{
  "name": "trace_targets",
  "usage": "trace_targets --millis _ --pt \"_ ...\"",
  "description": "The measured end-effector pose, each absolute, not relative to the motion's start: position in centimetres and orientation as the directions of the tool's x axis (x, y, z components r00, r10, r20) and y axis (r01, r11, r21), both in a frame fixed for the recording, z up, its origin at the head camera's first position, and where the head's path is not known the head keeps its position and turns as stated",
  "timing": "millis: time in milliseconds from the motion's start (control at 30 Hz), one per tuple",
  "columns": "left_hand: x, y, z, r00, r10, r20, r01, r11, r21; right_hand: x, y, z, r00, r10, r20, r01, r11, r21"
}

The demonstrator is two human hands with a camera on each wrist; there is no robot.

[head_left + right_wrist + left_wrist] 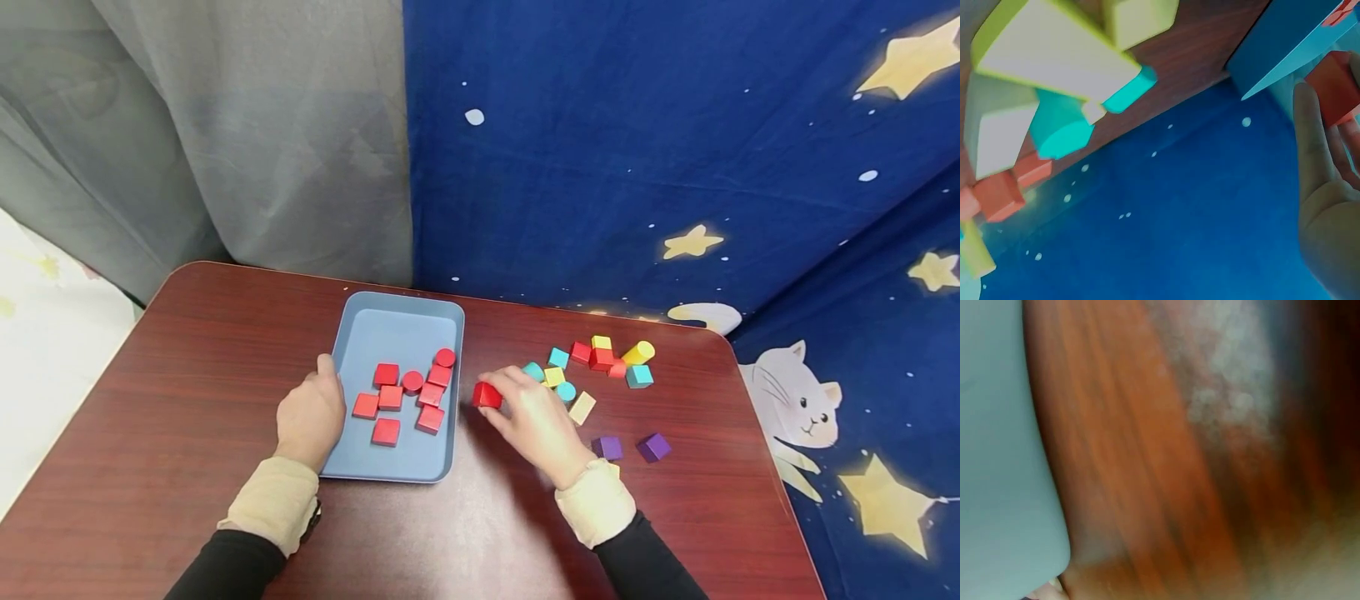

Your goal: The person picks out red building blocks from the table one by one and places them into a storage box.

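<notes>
My left hand (310, 418) grips the left edge of a blue-grey tray (401, 332), thumb at the rim and the other fingers hidden. Inside the tray lie several red blocks (390, 397), cubes and short cylinders, in its middle and right part. Just outside the tray's right wall, my right hand (538, 423) pinches a red cube (487, 395) between thumb and fingers. The right wrist view shows that red block (1333, 87) close by the tray wall (1291, 59). A blurred strip of the tray (1007, 456) fills the left of the left wrist view.
Right of the right hand are scattered blocks: a yellow cylinder (639, 353), a teal cube (640, 377), red cubes (602, 359), a pale wooden block (582, 408) and two purple cubes (655, 447). A blue star-patterned curtain (600, 167) hangs behind the brown table (187, 358).
</notes>
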State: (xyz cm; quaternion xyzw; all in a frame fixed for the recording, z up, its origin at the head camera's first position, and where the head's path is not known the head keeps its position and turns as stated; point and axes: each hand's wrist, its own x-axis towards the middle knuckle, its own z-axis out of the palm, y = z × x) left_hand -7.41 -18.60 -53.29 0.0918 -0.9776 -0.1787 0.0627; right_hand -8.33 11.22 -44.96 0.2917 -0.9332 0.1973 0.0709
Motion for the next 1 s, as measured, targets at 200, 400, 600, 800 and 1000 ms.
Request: trace_targets --millis 200,400,600,800,1000 --pt "-7.4 -18.5 -53.3 -0.976 -0.195 0.096 -0.149 0.922 0.357 -7.3 9.8 -45.6 -0.806 -0.532 0.259 -0.592 0.720 -0.363" --pt "-7.4 -18.5 -53.1 -0.976 -0.203 0.083 -0.161 0.920 0.356 -6.3 8.3 -45.9 -0.808 -0.548 0.214 -0.587 0.724 -0.363" --pt "-7.4 -18.5 -53.0 -0.974 -0.205 0.098 -0.158 0.921 0.357 -5.5 6.9 -46.2 -0.824 -0.528 0.205 -0.564 0.728 -0.390" --pt "-7.3 -18.5 -52.9 -0.975 -0.201 0.100 -0.153 0.921 0.359 -5.1 5.7 -46.4 -0.819 -0.525 0.231 -0.570 0.701 -0.428" --pt "-7.4 -18.5 -52.9 -0.976 -0.202 0.084 -0.159 0.920 0.358 -4.5 4.9 -47.0 -0.806 -0.558 0.198 -0.586 0.704 -0.401"
